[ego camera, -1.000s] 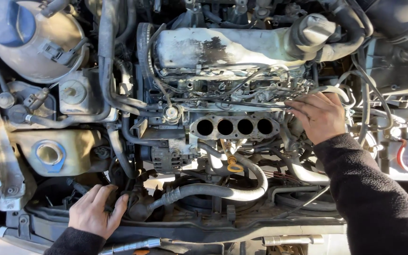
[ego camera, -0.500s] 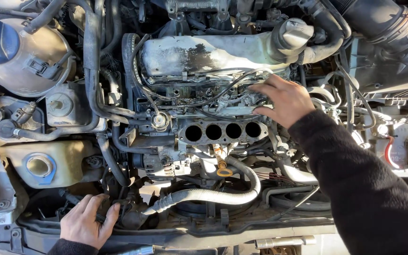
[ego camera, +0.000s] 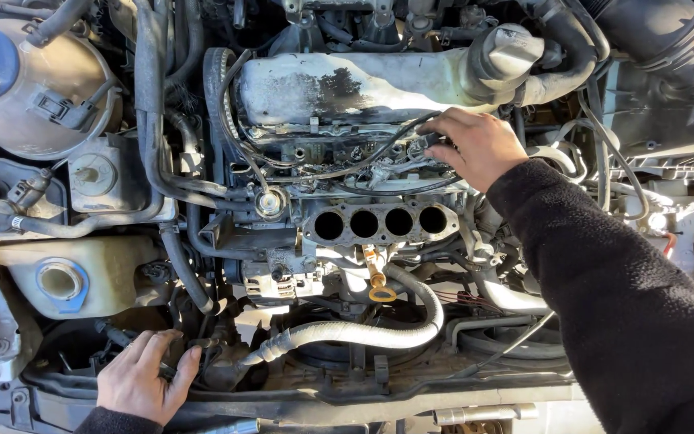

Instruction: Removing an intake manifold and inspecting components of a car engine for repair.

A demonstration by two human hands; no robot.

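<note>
Right hand pinching black wiring plug, grimy round-ported manifold below

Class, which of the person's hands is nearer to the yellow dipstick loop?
Right. The right hand is above the yellow dipstick loop, on the wiring; the left hand rests far lower-left.

Hard daylight from the upper left, glare off the pale valve cover, deep shadow under hoses, my black sleeve featureless, focus sharp throughout, slight bowing at edges
</note>
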